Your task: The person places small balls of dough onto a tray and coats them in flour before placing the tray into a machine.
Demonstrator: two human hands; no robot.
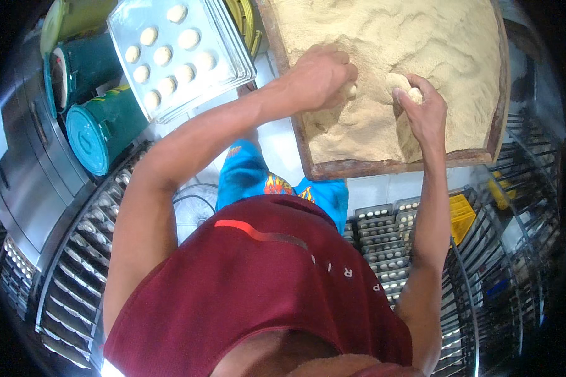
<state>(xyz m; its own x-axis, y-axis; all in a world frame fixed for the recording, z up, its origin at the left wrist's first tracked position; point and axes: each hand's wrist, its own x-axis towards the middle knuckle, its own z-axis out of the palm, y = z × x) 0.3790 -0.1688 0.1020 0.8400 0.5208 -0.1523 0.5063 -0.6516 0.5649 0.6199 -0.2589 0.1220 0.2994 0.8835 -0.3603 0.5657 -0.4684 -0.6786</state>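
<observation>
A wide wood-edged tray [383, 164] in front of me holds a thick, uneven layer of pale yellow crumbs [446, 50]. Over its left part, my left hand [324, 78] is closed, knuckles up, and a small pale bit of a dough ball [352, 91] shows at its fingers. Above the crumbs to the right, my right hand [429, 107] grips pale dough balls [415, 95] between thumb and fingers; one rounded piece [396, 81] shows past the fingertips. At the left, a shiny metal baking tray [122, 38] carries several dough balls [163, 56] in loose rows.
Teal lidded bins [94, 135] and a yellow-green bin [75, 22] stand at the far left. Racks of loaded trays [75, 276] curve along the left, with more trays [383, 251] at the right. A yellow crate [461, 217] sits by a dark metal rack [516, 251].
</observation>
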